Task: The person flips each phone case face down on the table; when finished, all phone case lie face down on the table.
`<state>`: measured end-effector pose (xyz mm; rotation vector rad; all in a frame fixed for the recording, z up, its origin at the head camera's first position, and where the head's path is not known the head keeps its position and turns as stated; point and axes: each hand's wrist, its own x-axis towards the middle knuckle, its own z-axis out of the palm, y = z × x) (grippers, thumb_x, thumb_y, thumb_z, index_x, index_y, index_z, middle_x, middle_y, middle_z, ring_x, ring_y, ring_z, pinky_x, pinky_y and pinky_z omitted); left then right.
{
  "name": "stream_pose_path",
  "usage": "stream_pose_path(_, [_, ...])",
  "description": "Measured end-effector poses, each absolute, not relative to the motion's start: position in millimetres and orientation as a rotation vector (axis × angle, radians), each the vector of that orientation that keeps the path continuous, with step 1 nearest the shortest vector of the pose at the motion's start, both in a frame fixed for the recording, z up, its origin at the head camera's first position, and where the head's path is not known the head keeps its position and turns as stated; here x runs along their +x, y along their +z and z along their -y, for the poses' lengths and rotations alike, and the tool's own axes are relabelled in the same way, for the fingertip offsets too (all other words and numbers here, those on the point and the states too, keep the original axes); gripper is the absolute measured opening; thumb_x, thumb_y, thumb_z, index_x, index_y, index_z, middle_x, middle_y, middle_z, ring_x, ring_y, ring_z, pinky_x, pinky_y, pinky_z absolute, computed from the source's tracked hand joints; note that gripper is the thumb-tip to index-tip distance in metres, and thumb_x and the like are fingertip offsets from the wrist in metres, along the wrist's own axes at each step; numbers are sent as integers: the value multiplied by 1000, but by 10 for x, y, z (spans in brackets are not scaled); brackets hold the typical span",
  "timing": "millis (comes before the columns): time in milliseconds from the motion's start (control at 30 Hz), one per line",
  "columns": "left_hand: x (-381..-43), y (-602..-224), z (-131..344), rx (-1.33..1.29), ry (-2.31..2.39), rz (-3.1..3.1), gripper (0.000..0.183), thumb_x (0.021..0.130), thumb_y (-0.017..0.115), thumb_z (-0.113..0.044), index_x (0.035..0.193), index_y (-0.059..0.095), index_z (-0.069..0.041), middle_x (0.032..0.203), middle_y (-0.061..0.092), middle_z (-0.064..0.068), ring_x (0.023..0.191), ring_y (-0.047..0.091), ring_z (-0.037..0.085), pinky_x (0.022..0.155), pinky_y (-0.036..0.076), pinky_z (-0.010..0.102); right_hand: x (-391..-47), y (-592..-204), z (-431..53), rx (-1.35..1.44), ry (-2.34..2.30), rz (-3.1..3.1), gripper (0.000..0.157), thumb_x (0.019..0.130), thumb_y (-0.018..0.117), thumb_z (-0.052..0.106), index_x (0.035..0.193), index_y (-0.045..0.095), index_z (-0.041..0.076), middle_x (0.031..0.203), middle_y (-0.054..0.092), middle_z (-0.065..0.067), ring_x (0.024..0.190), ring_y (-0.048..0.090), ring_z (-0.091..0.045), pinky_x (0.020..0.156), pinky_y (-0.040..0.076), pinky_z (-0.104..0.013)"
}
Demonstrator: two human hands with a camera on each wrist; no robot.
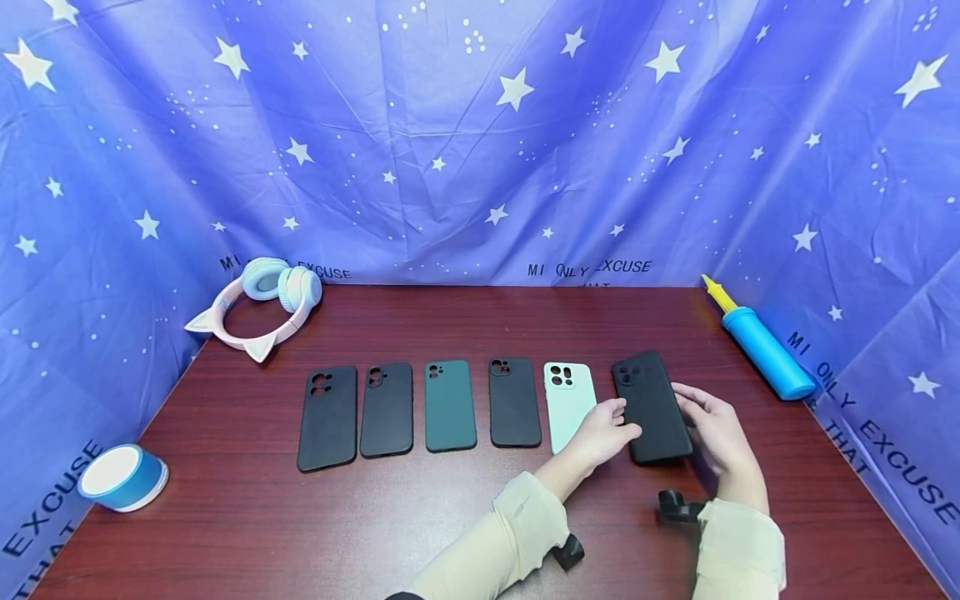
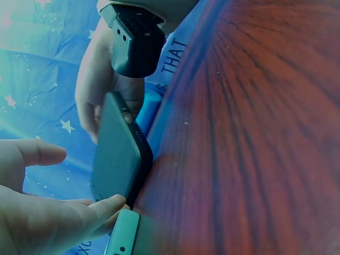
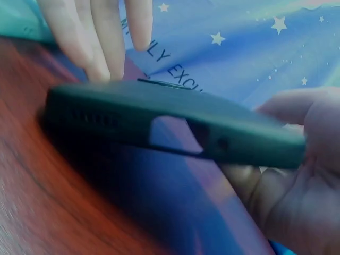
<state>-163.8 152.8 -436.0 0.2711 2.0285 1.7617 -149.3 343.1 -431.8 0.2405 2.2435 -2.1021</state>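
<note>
A black phone case (image 1: 654,408) tilts at the right end of a row, its right side raised off the table. My right hand (image 1: 718,429) pinches that raised edge, thumb above and fingers beneath in the right wrist view. Its charging-port cutout (image 3: 175,133) faces the right wrist camera. With fingers extended, my left hand (image 1: 600,433) has its fingertips right at the case's lower left edge. Under that wrist lies a mint-green phone case (image 1: 566,400), partly covered by the hand.
Leftward in the row lie a black case (image 1: 515,404), a dark green case (image 1: 451,408) and two more black cases (image 1: 386,412). Cat-ear headphones (image 1: 258,312) rest at the back left, a blue-and-white round container (image 1: 123,477) at front left, and a blue hand pump (image 1: 768,350) at right.
</note>
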Motion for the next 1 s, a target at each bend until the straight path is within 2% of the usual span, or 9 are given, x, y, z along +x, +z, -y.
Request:
stream_pose_path(67, [-1635, -4362, -1519, 282, 1746, -2038, 56, 88, 60, -11, 141, 46, -1, 144, 52, 12, 131, 53, 24, 109, 44, 32, -1493, -4329, -3438, 291, -1955, -2375, 40, 102, 44, 16, 139, 47, 0, 91, 63, 27, 85, 61, 11, 72, 56, -16])
stream_pose_path(133, [-1632, -4366, -1513, 294, 1728, -2045, 56, 89, 60, -12, 142, 46, -1, 144, 51, 11, 131, 52, 23, 109, 44, 31, -1492, -4339, -3437, 328, -1744, -2539, 46, 102, 43, 14, 141, 39, -12, 94, 65, 20, 80, 57, 12, 68, 55, -15])
stream_pose_path(233, [-1628, -4366, -1504, 306, 1708, -2054, 55, 90, 60, -13, 142, 45, -2, 145, 51, 11, 132, 52, 23, 109, 44, 31, -1498, -4356, -3426, 336, -1422, -2748, 44, 100, 45, 11, 136, 43, -14, 102, 70, -5, 72, 52, 10, 62, 51, -16])
stream_pose_path(333, [-1633, -4361, -1491, 311, 1697, -2057, 55, 91, 60, -14, 143, 45, -2, 145, 51, 10, 133, 51, 23, 108, 44, 32, -1523, -4354, -3405, 340, -1200, -2874, 40, 98, 51, 11, 132, 50, -11, 113, 64, -28, 66, 51, 3, 58, 47, -18])
stream_pose_path(533, [-1651, -4340, -1473, 326, 1661, -2070, 56, 93, 60, -16, 145, 42, -4, 148, 48, 7, 135, 49, 22, 109, 43, 30, -1565, -4341, -3395, 322, -1026, -2966, 40, 94, 57, 12, 127, 55, -10, 115, 65, -28, 67, 58, 1, 58, 48, -17])
stream_pose_path(700, [-1718, -4268, -1377, 396, 1674, -2070, 58, 94, 59, -16, 148, 38, -5, 150, 45, 9, 137, 46, 24, 110, 43, 29, -1581, -4306, -3408, 324, -1026, -2947, 44, 96, 57, 18, 130, 53, -10, 119, 64, -29, 72, 62, -1, 61, 51, -17])
stream_pose_path(767, [-1772, -4219, -1281, 455, 1662, -2089, 59, 95, 58, -17, 149, 36, -6, 151, 43, 11, 138, 45, 26, 111, 42, 30, -1569, -4287, -3416, 328, -1013, -2948, 46, 98, 55, 23, 131, 52, -9, 120, 63, -29, 77, 66, -9, 65, 54, -23])
stream_pose_path(867, [-1898, -4120, -1050, 573, 1576, -2220, 61, 96, 58, -20, 151, 34, -8, 153, 41, 11, 137, 45, 28, 112, 40, 32, -1556, -4259, -3426, 303, -985, -2953, 51, 100, 52, 29, 135, 48, -8, 125, 59, -31, 93, 68, -31, 80, 56, -40])
stream_pose_path(1000, [-2079, -3998, -578, 695, 1487, -2389, 62, 97, 56, -21, 152, 30, -6, 155, 36, 12, 136, 45, 33, 115, 37, 37, -1556, -4223, -3446, 220, -961, -2943, 56, 102, 47, 33, 139, 42, -8, 134, 50, -34, 118, 52, -48, 94, 46, -59])
